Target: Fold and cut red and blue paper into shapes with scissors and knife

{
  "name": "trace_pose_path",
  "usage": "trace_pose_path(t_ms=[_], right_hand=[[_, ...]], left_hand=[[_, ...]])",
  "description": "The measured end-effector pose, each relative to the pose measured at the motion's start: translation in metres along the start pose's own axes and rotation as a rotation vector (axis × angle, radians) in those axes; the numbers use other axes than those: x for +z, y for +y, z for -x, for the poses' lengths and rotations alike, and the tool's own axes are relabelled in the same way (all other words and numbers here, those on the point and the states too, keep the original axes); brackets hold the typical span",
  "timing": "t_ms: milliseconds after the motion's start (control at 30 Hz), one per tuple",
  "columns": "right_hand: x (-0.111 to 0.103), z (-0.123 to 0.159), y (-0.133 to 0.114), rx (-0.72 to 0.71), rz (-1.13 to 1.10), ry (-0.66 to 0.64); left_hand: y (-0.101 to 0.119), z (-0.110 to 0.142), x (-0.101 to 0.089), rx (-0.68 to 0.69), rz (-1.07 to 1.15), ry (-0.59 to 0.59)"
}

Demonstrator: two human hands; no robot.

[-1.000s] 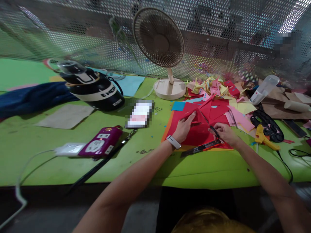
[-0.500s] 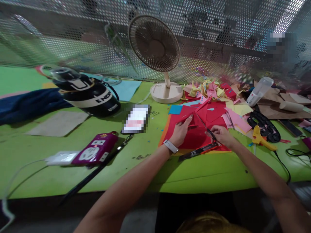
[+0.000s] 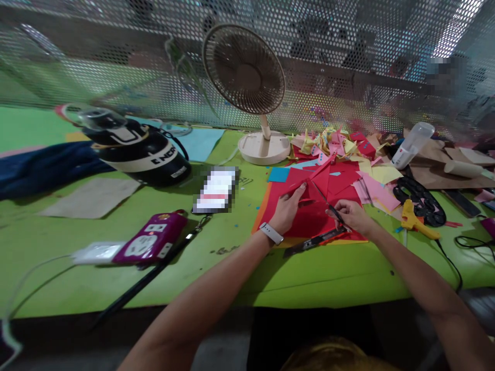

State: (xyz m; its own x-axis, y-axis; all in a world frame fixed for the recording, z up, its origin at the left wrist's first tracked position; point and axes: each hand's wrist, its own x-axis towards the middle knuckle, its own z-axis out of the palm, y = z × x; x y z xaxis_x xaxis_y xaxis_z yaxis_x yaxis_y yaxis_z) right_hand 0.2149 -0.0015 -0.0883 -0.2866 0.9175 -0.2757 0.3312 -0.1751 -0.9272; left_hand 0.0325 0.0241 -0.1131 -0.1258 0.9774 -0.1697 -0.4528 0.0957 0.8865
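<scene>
My left hand [image 3: 290, 208] is closed on a piece of red paper [image 3: 309, 191], thumb on top. In my right hand [image 3: 351, 215] is a pair of scissors [image 3: 335, 214], whose blades point up and left to the red paper. Beneath both hands lie red sheets [image 3: 309, 224] over an orange one [image 3: 258, 222]. A black utility knife [image 3: 315, 241] rests along their front edge, close below my right hand. A small blue paper square [image 3: 278, 174] is at the stack's far left corner.
A white fan [image 3: 265, 147] stands behind the paper, beside a heap of folded scraps [image 3: 336, 141]. On the right are a yellow glue gun [image 3: 415, 220] and a clear bottle [image 3: 413, 145]. Leftward are a phone [image 3: 215, 189], a purple power strip [image 3: 152, 237] and a black jug [image 3: 154, 159].
My hands, the red paper and the scissors stay almost where they were. The view has shifted very slightly.
</scene>
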Motion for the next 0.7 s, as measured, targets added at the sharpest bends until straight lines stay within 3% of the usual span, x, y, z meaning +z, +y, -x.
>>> trace_pose_path(t_ms=[700], right_hand=[[0.0026,0.0000,0.0016,-0.026,0.045,0.039]], left_hand=[[0.0053,0.0041,0.0033,0.016,-0.012,-0.010]])
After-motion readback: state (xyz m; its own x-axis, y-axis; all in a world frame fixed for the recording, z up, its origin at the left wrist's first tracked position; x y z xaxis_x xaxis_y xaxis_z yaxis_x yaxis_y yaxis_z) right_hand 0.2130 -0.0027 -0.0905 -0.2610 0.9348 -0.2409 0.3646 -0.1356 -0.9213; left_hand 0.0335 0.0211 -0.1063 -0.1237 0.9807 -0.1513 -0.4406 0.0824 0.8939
